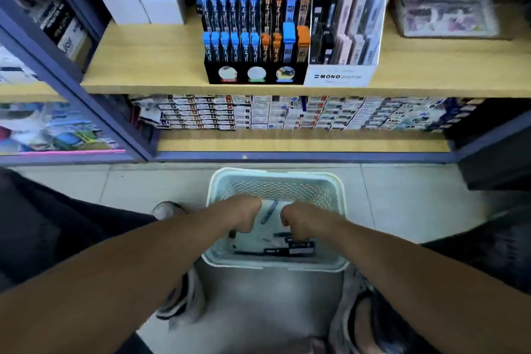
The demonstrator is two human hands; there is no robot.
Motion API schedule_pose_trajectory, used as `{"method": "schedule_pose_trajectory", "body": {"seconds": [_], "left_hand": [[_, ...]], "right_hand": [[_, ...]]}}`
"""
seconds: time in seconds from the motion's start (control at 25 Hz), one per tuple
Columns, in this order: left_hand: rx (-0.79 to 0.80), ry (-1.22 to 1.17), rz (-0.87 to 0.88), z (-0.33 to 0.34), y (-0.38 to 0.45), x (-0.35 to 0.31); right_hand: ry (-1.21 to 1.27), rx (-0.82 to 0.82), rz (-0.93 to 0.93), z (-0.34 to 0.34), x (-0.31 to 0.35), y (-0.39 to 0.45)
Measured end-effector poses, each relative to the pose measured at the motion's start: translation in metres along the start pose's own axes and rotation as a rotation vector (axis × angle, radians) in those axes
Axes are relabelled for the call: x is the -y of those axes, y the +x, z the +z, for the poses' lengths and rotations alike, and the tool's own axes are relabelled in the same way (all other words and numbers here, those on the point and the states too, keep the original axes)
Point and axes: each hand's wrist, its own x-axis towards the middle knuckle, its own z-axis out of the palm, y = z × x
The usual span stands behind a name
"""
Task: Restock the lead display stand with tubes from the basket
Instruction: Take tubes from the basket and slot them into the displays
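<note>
Both forearms reach down from the cam into the basket [275, 181], a pale mesh one on the floor w/ dark tubes [298, 248] along its near side. Left hand [246, 217] and right hand [296, 224] are both knuckles-up w/ fingers curled under; can't tell what either grips, if anything. Above, on the wooden shelf [149, 66], the black lead display stand [255, 73] holds rows of blue- and orange-capped tubes, just beside a white MONO box [339, 76]

Head camera looks steeply down, near the basket [275, 181], facing shelves [149, 52].
</note>
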Motion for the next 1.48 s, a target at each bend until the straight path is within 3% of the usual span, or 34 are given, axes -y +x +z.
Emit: {"method": "schedule_pose_trajectory", "body": {"seconds": [0.16,0.28,0.4,0.72,0.88,1.0,1.12,1.2,1.32,1.48], "left_hand": [[0.005,0.012,0.048,0.049,0.029,0.0],[-0.022,0.004,0.091,0.071,0.052,-0.014],[-0.03,0.009,0.099,0.089,0.069,-0.023],[-0.084,0.082,0.107,0.095,0.089,-0.023],[-0.211,0.086,0.058,0.081,0.09,-0.009],[-0.097,0.043,0.063,0.077,0.087,-0.002],[0.112,0.193,0.152,0.08,0.082,-0.003],[0.17,0.247,0.184,0.082,0.081,-0.003],[0.112,0.3,0.271,0.083,0.082,-0.005],[0.002,0.273,0.243,0.095,0.082,0.002]], "right_hand": [[-0.2,0.046,-0.018,0.04,-0.014,0.014],[-0.26,-0.02,-0.003,0.05,-0.015,0.031],[-0.296,0.016,-0.002,0.058,-0.011,0.045],[-0.229,-0.14,-0.041,0.065,-0.023,0.063],[-0.161,-0.135,0.027,0.068,-0.031,0.069],[-0.154,-0.09,-0.009,0.068,-0.021,0.068],[-0.307,-0.043,-0.067,0.078,-0.009,0.068],[-0.315,-0.038,-0.09,0.079,-0.007,0.069],[-0.264,-0.048,-0.058,0.076,-0.01,0.07],[-0.164,-0.106,0.057,0.069,-0.011,0.067]]}}
